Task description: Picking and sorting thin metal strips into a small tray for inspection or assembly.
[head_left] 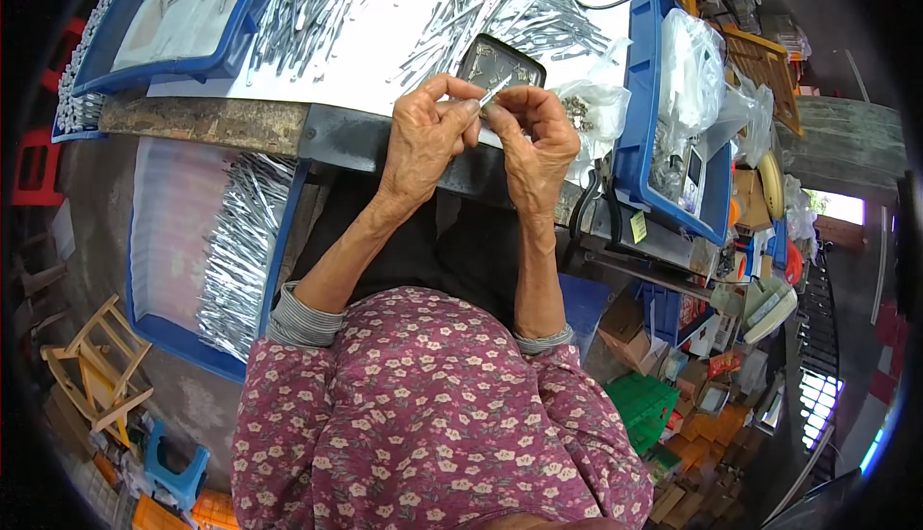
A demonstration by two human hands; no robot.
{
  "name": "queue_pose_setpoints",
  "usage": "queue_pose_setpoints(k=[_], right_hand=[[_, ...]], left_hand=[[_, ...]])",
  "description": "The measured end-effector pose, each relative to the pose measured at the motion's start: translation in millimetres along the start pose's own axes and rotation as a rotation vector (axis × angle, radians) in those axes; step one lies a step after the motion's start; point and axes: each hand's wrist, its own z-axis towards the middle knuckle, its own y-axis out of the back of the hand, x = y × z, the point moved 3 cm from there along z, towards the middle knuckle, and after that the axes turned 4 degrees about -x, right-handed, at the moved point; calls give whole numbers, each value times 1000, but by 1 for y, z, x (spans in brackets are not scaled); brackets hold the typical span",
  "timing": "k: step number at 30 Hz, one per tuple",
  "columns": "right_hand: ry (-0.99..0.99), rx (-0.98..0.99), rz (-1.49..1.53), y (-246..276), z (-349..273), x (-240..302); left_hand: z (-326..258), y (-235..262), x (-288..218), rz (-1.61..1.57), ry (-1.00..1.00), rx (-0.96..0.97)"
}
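My left hand [423,136] and my right hand [534,145] meet over the front edge of the workbench, fingers closed in a pinch. Between their fingertips is a slim, pale, silvery metal piece [494,90], tilted up to the right; its ends are partly hidden by the fingers. Just behind the hands sits a small dark tray [528,67] with tiny parts in it. Beyond it, several long thin metal strips [543,15] lie in loose heaps on the white tabletop [385,25]. A clear plastic bag of small brownish parts [575,107] is beside my right hand.
A blue crate [639,136] holding plastic bags stands at the right, with black-handled pliers [612,205] hanging near it. Another blue tray [226,61] stands at the back left. Below the bench, a large blue tray [178,340] holds a pile of metal strips [240,261].
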Motion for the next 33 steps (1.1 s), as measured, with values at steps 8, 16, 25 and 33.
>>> queue_pose_setpoints(k=[8, 16, 25, 33], right_hand=[[147, 51, -110, 3, 4, 6], [-194, 163, 335, 2, 13, 0], [-201, 108, 284, -16, 11, 1], [-105, 45, 147, -25, 2, 1]], left_hand=[[0, 6, -4, -87, 112, 43], [1, 4, -13, -85, 98, 42], [-4, -3, -12, 301, -248, -231], [-1, -1, -11, 310, -302, -256]])
